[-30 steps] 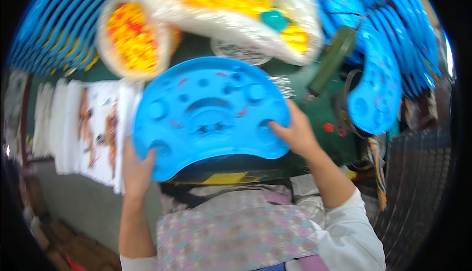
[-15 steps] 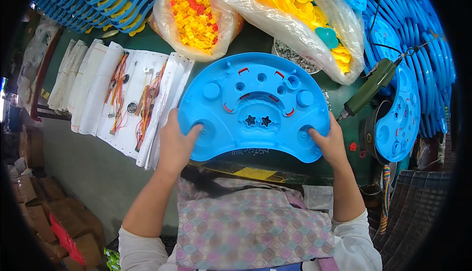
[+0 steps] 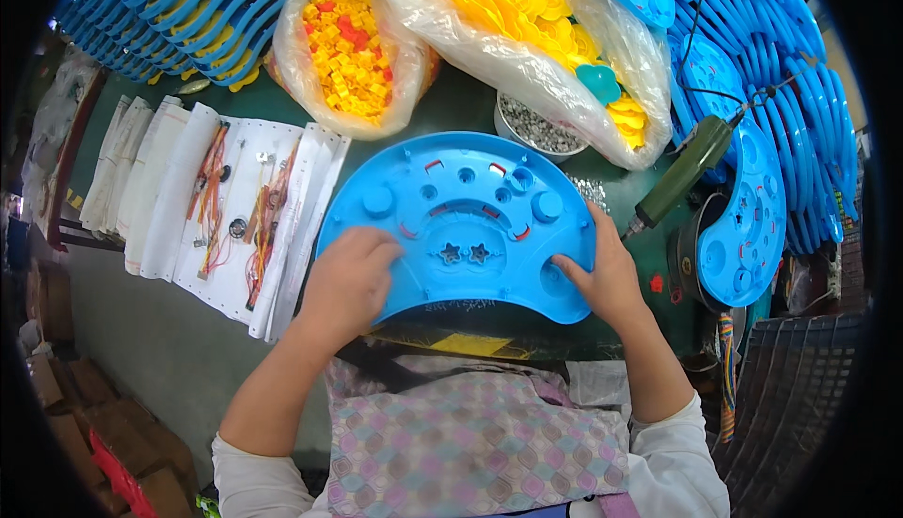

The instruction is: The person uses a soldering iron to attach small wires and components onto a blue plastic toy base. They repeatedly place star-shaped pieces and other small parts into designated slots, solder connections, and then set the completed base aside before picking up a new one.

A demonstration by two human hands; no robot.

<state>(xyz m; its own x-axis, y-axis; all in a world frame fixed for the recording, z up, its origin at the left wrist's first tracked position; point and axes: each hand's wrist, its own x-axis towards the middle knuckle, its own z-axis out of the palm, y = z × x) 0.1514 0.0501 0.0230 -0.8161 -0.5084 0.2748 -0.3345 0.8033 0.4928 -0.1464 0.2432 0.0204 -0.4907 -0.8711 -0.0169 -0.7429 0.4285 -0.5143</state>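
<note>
A blue, crescent-shaped plastic shell [image 3: 442, 208] lies in front of me, with round recesses, pegs, two star-shaped holes and small red pieces set in slots. My right hand [image 3: 607, 274] grips its right end, thumb over the face and fingers behind the edge. Over the shell's left end is my left hand [image 3: 350, 278], its fingers curled in and pressed together beside the left recess. Whatever those fingers may hold is hidden.
Bags of small yellow and red pieces [image 3: 348, 67] and yellow plastic parts [image 3: 508, 1] stand behind. Wiring bundles [image 3: 268, 208] lie on white sheets at left. At right are a green electric screwdriver [image 3: 687, 170], a bowl of screws [image 3: 536, 123] and stacked blue shells [image 3: 800, 142].
My left hand has let go of the shell's left edge and curled over its face. The right hand keeps its grip. The whole view has shifted slightly.
</note>
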